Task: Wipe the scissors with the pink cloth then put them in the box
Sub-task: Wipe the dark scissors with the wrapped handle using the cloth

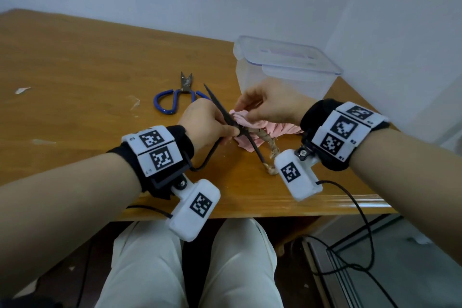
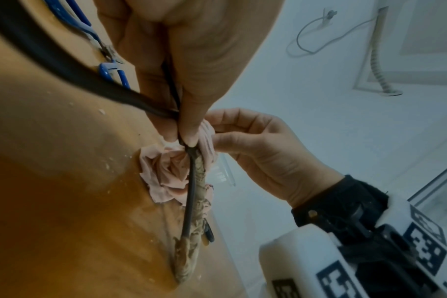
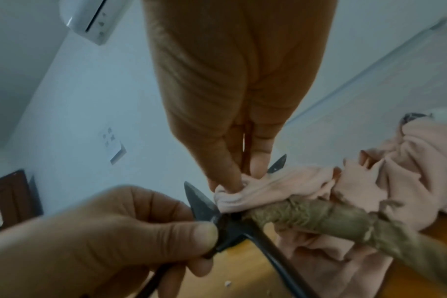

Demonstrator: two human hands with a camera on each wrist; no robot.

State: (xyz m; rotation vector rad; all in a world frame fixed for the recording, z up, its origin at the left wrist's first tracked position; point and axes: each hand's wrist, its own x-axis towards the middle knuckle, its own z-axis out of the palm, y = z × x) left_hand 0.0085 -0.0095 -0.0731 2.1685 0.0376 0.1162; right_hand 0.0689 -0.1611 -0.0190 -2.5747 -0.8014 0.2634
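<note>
Gripping the black scissors (image 1: 226, 117) near the pivot, the left hand (image 1: 205, 124) is pinching the dark metal between thumb and curled fingers. Their long axis is running diagonally over the wooden table (image 1: 75, 70): the blade tips are pointing up and away toward the far left, while the handle loops, one of them wrapped in tan cord (image 1: 271, 150), are trailing down toward the near table edge. The right hand (image 1: 270, 105) is pinching a bunched fold of the pink cloth (image 1: 252, 130) against the open blades just beside the pivot; the rest of the cloth is lying crumpled on the table beneath. A clear plastic box (image 1: 282, 72) is standing just behind the right hand with its lid resting on top; what is inside cannot be told. Blue-handled scissors (image 1: 175, 96) are lying flat to the left of the box, blades pointing away.
</note>
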